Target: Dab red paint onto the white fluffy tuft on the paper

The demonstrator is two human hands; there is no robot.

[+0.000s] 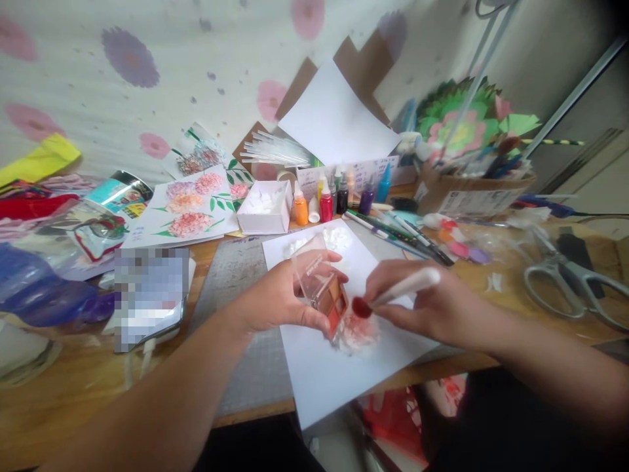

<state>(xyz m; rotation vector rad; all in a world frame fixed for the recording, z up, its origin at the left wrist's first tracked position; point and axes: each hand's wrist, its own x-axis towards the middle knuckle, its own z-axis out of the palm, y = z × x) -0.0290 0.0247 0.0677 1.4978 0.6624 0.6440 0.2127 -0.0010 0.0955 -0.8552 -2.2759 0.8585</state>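
A: Our left hand [282,295] grips the open colour palette [327,295], tilted above the white sheet [324,373].
B: Right hand [422,305] pinches a white dauber [403,288], red tip touching the palette, over the pink flower [358,331].

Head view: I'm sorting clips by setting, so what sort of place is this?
Probably a home craft desk. The left hand holds a small colour palette, the right hand a red-tipped dabber over white paper; small dye bottles, scissors and paper flowers lie around.
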